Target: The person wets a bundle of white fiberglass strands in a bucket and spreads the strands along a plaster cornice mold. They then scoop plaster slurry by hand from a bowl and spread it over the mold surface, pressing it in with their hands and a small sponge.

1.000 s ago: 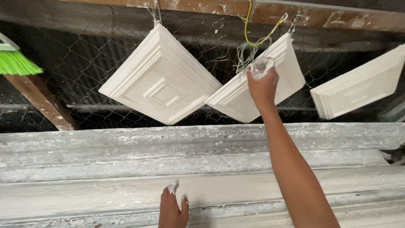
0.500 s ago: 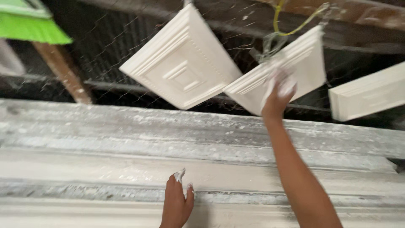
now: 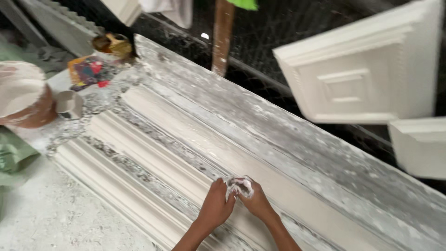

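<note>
Crumpled white rag (image 3: pixel 239 186) between hands (image 3: pixel 234 203)

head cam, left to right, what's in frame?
Plaster-caked bucket → colourful wrapper → wooden post → left hand → crumpled rag → right hand → hanging square plaster panel. Both hands hold the rag over the long plaster moulding.

Both hands (image 3: pixel 237 202) together, fingers curled.

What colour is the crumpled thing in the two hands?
The crumpled wad, held between the left hand and right hand, is white with dark smudges, seen in the head view.
</note>
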`<act>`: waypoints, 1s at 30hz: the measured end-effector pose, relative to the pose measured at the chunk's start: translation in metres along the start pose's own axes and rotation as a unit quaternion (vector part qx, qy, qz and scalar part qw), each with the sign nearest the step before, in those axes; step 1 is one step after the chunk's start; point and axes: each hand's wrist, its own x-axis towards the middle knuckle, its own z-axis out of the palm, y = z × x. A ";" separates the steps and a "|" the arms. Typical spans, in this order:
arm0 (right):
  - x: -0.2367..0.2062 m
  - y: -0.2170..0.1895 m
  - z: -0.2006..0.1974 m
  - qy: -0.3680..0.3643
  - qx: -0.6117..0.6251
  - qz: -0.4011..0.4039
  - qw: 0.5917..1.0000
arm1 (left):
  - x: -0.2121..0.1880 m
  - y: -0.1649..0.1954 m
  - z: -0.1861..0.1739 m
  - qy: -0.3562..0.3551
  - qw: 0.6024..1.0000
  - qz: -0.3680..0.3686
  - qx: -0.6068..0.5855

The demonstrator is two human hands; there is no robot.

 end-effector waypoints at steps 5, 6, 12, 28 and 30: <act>0.068 -0.008 0.077 0.008 0.102 0.070 0.992 | 0.026 -0.093 -0.043 -0.067 0.948 -0.276 -0.141; 0.086 -0.006 0.093 0.009 0.058 0.082 0.995 | 0.032 -0.117 -0.054 -0.049 0.951 -0.270 -0.142; 0.227 0.005 0.219 0.053 -0.100 0.002 0.994 | 0.090 -0.285 -0.118 0.017 0.927 -0.286 -0.240; 0.569 -0.071 0.417 -0.218 -0.570 0.127 0.782 | 0.316 -0.543 -0.262 -0.035 0.950 -0.296 -0.092; 0.586 -0.074 0.429 -0.238 -0.600 0.135 0.752 | 0.322 -0.557 -0.265 -0.024 0.949 -0.302 -0.091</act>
